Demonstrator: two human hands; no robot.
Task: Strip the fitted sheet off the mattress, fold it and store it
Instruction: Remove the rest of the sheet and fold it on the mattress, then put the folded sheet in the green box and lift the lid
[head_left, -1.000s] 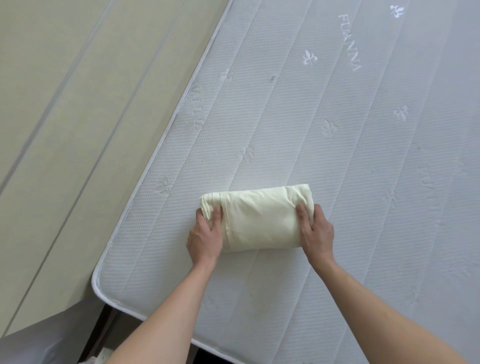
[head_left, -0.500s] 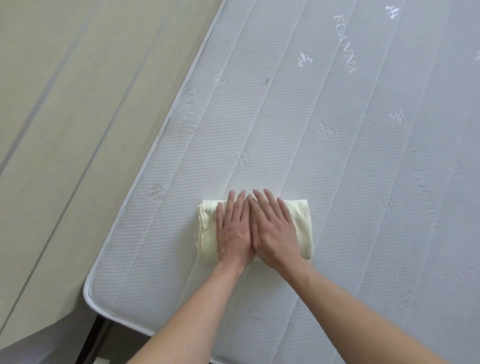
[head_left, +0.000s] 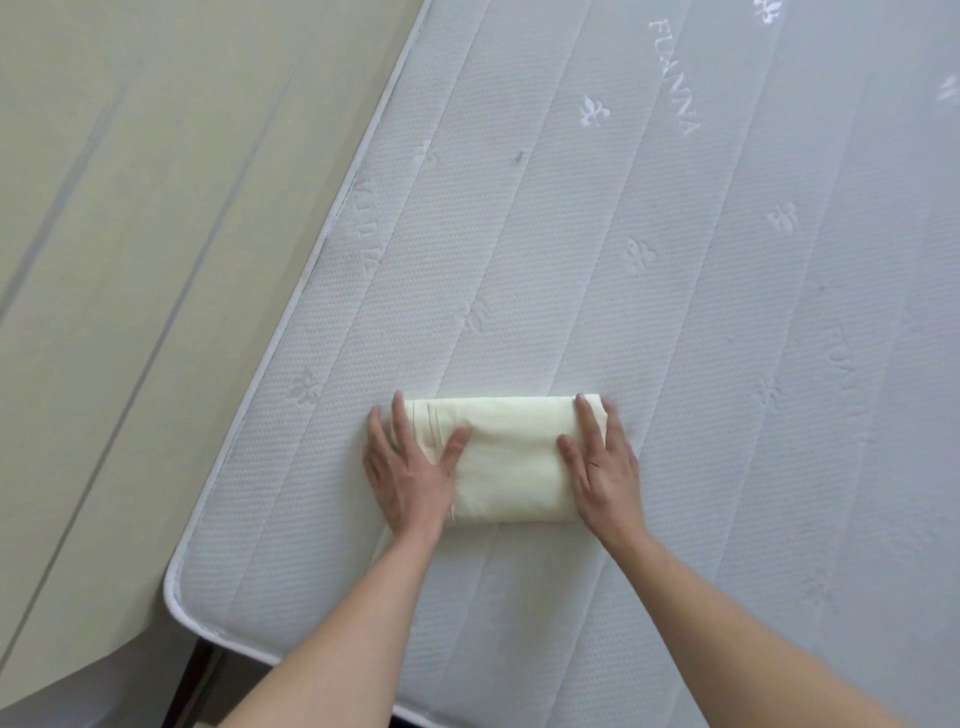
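Observation:
The pale yellow fitted sheet lies folded into a small thick rectangle on the bare white quilted mattress, near its front left corner. My left hand lies flat on the sheet's left end, fingers straight and spread, partly over the mattress. My right hand lies flat on the sheet's right end, fingers straight. The gathered elastic pleats show by my left fingers. Both ends of the bundle are covered by my hands.
A beige panelled wall runs along the mattress's left edge. The rounded white-piped mattress corner sits at lower left, with a dark gap of bed frame below it.
My hands, pressed side by side on the middle of the sheet half a second ago, have slid apart to its two ends. The bundle looks flatter and longer.

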